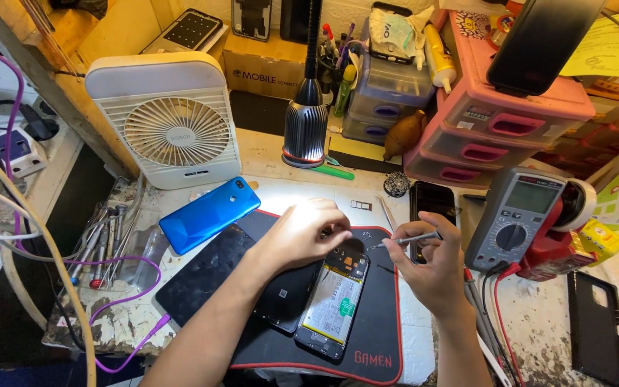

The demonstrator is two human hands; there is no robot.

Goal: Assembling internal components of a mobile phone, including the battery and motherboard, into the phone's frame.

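Lying at six o'clock on the black mat, an opened phone is being steadied at its top end by the left hand, fingers curled narrow. Tweezers are being pinched by the right hand, just at three o'clock of it.

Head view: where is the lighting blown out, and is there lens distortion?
Head view: the desk lamp overexposes the left hand and the table just beyond it; the opened phone stays readable; edges bow from wide-angle distortion, as at the multimeter.
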